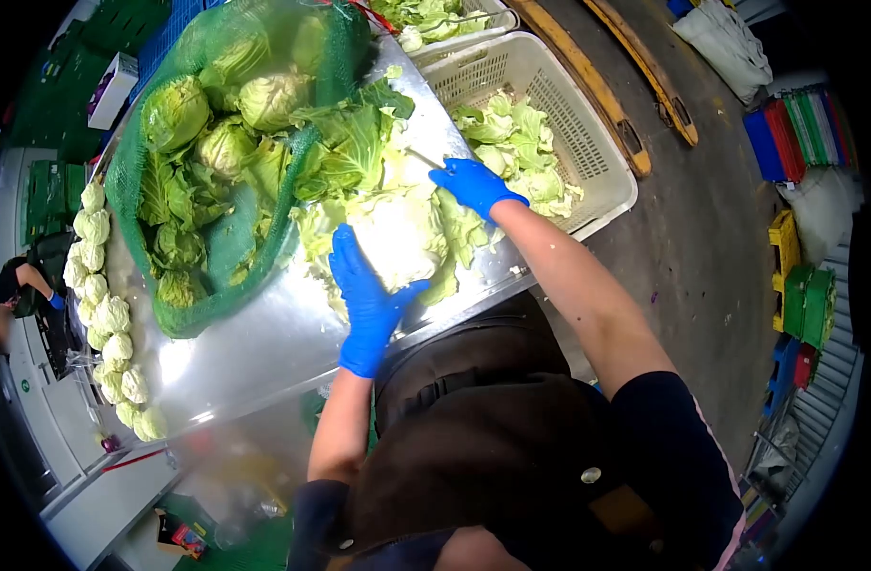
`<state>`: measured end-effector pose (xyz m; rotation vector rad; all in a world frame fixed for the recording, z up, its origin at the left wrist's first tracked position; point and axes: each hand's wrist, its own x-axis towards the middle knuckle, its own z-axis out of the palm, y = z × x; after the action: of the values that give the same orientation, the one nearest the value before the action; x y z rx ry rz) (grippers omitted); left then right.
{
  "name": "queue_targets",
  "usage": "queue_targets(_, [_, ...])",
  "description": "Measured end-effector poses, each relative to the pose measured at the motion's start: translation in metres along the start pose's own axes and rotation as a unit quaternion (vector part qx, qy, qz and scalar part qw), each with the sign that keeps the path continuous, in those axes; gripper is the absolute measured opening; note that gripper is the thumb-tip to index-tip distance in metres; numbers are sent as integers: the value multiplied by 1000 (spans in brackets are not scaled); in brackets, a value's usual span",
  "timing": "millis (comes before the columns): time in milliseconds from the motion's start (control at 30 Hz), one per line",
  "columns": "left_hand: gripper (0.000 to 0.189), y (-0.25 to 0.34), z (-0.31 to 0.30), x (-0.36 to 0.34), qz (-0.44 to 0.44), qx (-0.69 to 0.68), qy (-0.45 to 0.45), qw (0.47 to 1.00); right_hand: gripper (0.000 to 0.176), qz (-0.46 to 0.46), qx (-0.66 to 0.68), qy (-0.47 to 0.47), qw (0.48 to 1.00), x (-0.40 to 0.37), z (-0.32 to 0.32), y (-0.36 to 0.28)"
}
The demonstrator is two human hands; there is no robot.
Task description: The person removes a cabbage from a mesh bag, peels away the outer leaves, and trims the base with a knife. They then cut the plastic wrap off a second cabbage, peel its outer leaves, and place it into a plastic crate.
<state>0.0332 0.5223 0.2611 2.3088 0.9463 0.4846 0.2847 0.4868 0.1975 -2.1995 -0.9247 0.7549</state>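
Observation:
A pale, leafy cabbage (402,238) sits on the steel table (264,338) near its front edge, with loose outer leaves around it. My left hand (367,303), in a blue glove, cups the cabbage's near left side, thumb and fingers apart around it. On the far right side of the cabbage, my right hand (478,188), also gloved in blue, is closed around what looks like a knife (422,158). Its thin blade points left over the cabbage; the handle is hidden in my fist. Large green outer leaves (345,157) lie just beyond the cabbage.
A green net sack (307,176) of cabbages lies open on the left. Trimmed cabbages (115,314) line the table's left edge. At right stands a pale crate (588,143) with cut leaves; another leaf crate (445,38) is behind. Pallet-truck forks (597,76) lie beyond. Another person (26,285) is far left.

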Motion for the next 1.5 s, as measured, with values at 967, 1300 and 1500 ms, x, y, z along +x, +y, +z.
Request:
queue_targets(967, [117, -27, -15, 33, -101, -182, 4, 978, 32, -34, 107, 100, 989, -82, -24, -5])
queue_targets(1300, [127, 6, -45, 74, 155, 30, -192, 969, 62, -232, 151, -5, 961, -52, -61, -82])
queue_targets(1500, [96, 21, -33, 17, -3, -84, 41, 996, 56, -151, 117, -189, 963, -14, -50, -61])
